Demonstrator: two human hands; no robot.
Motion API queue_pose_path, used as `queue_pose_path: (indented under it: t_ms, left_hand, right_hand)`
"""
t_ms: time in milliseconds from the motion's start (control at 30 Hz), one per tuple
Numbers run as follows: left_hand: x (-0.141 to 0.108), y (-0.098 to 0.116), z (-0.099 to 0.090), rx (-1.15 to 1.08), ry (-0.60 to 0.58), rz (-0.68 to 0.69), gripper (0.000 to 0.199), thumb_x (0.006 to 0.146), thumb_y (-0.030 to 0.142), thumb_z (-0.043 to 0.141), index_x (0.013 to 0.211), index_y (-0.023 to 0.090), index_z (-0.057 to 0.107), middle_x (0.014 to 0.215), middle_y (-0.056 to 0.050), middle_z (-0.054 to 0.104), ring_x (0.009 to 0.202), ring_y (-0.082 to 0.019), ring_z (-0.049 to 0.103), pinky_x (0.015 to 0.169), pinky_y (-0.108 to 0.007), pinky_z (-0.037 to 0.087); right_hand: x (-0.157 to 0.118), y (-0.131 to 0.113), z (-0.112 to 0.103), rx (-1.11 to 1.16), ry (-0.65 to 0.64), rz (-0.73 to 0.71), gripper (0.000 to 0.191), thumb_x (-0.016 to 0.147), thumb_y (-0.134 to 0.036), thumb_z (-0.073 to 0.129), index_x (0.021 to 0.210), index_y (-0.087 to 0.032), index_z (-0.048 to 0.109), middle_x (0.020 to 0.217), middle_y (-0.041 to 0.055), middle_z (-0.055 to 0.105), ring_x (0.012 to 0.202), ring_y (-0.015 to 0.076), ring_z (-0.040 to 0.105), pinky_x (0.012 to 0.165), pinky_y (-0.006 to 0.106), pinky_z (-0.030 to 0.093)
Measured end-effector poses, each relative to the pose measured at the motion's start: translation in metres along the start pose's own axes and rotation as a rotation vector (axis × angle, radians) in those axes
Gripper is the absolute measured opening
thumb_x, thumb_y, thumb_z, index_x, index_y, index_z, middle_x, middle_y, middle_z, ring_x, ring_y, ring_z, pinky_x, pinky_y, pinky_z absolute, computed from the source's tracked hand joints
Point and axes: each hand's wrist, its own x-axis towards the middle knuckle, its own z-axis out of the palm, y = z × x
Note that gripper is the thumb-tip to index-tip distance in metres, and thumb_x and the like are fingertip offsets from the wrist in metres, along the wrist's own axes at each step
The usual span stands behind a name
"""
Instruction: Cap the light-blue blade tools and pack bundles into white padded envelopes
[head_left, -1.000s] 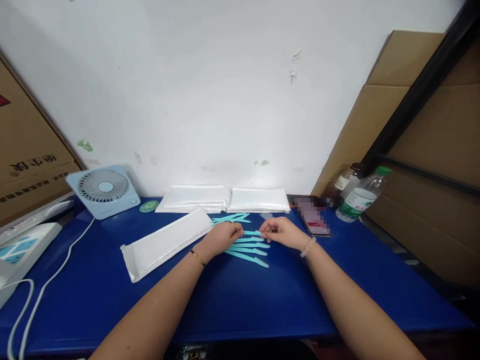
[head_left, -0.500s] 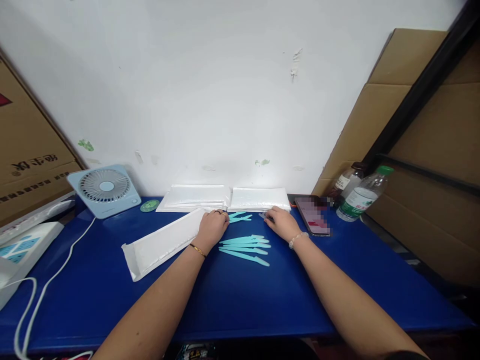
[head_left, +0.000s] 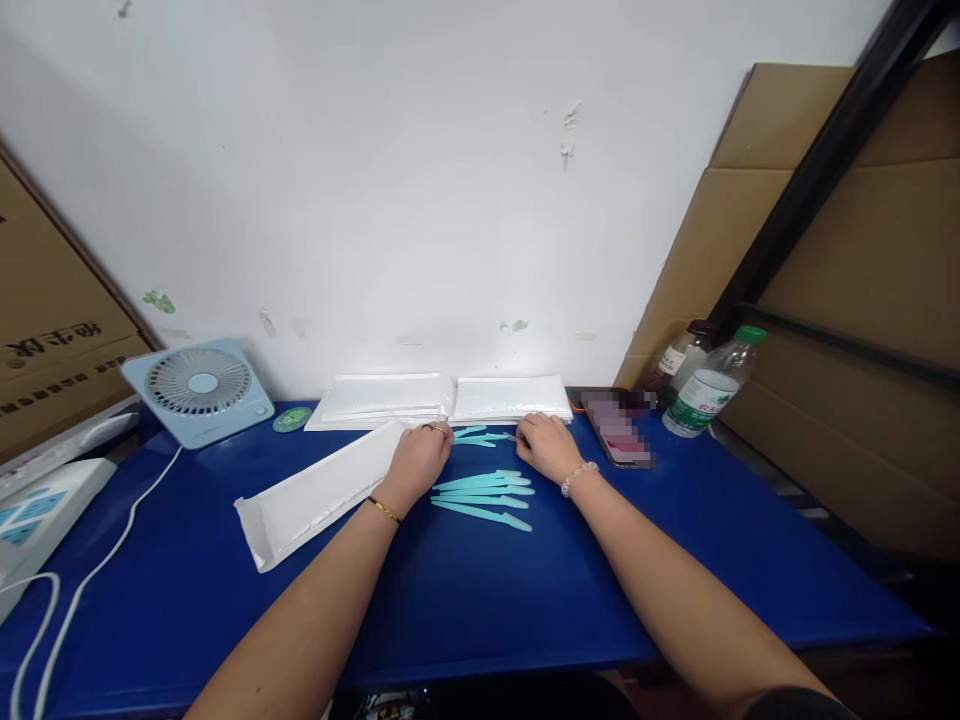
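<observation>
My left hand [head_left: 420, 458] is closed, with its fingertips at the left ends of a few turquoise eyebrow razors [head_left: 478, 438] near the back of the table. My right hand [head_left: 547, 447] is closed in a pinch at the right tip of one of these razors, where a small clear cap partly shows. Fingers hide much of both grips. Closer to me, several more turquoise eyebrow razors [head_left: 487, 490] lie fanned out, their blade ends to the right. Beneath and beside my left hand a long white padded envelope [head_left: 315, 500] lies slantwise.
Two stacks of white envelopes, a left stack [head_left: 390, 395] and a right stack [head_left: 511, 396], rest against the wall. A blue fan [head_left: 202, 390] and a power strip [head_left: 45, 510] stand left. At right are a phone [head_left: 615, 430], a green-capped water bottle [head_left: 709, 390] and a dark bottle [head_left: 679, 360].
My right hand has moved slightly left, toward my left hand, bringing its fingertips to a razor's tip. The whole view has shifted a little; the fanned razors lie as before.
</observation>
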Motion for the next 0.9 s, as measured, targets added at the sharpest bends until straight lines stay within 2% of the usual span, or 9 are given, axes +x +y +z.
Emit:
queue_pose_path:
  t_ms: [100,233,533,667,767,900]
  left_hand:
    - [0.000,-0.001,0.000,0.007,-0.005,-0.011,0.025,0.095,0.027,0.032,0.088,0.018,0.055,0.084,-0.006,0.066,0.081,-0.021,0.061,0.071,-0.031,0.038]
    - [0.001,-0.003,0.001,0.006,-0.011,-0.017,0.024,0.095,0.026,0.033,0.090,0.018,0.056,0.088,-0.006,0.066,0.084,-0.020,0.061,0.073,-0.031,0.038]
    - [0.000,0.001,-0.004,-0.003,-0.021,0.017,0.025,0.095,0.026,0.033,0.090,0.018,0.056,0.088,-0.006,0.065,0.086,-0.020,0.060,0.073,-0.030,0.038]
    - [0.000,0.003,-0.006,-0.010,-0.006,0.075,0.025,0.095,0.026,0.034,0.089,0.018,0.057,0.088,-0.006,0.065,0.087,-0.019,0.059,0.074,-0.030,0.039]
    - [0.000,0.003,-0.008,-0.044,-0.011,0.128,0.024,0.094,0.025,0.036,0.089,0.018,0.058,0.088,-0.006,0.065,0.087,-0.018,0.059,0.077,-0.030,0.039]
    - [-0.002,0.001,-0.007,-0.086,-0.116,0.237,0.023,0.092,0.027,0.042,0.084,0.021,0.063,0.087,-0.003,0.066,0.085,-0.017,0.059,0.079,-0.029,0.040]
  right_hand:
    - [-0.002,0.008,-0.003,0.177,0.008,0.050,0.009,0.080,-0.016,0.054,0.072,-0.018,0.057,0.079,0.0029,0.060,0.079,0.0170,0.054,0.073,0.028,0.035]
    - [-0.005,0.014,-0.009,0.309,-0.002,0.015,0.008,0.079,-0.017,0.056,0.072,-0.019,0.057,0.078,0.0009,0.060,0.077,0.0156,0.054,0.074,0.027,0.036]
    - [-0.004,0.002,-0.020,0.305,-0.071,-0.049,0.007,0.078,-0.015,0.055,0.075,-0.019,0.060,0.079,0.0018,0.062,0.081,0.0165,0.056,0.079,0.029,0.036]
    - [-0.005,-0.004,-0.024,0.351,-0.108,-0.079,0.010,0.079,-0.014,0.052,0.077,-0.018,0.060,0.078,0.0012,0.064,0.074,0.0148,0.056,0.079,0.029,0.037]
    - [-0.007,-0.006,-0.026,0.436,-0.175,-0.075,0.012,0.081,-0.015,0.050,0.079,-0.018,0.061,0.072,0.0001,0.064,0.064,0.0125,0.055,0.070,0.026,0.039]
    - [-0.012,0.004,-0.029,0.575,-0.323,-0.064,0.014,0.083,-0.021,0.050,0.082,-0.018,0.064,0.071,0.0007,0.064,0.061,0.0127,0.056,0.057,0.022,0.039]
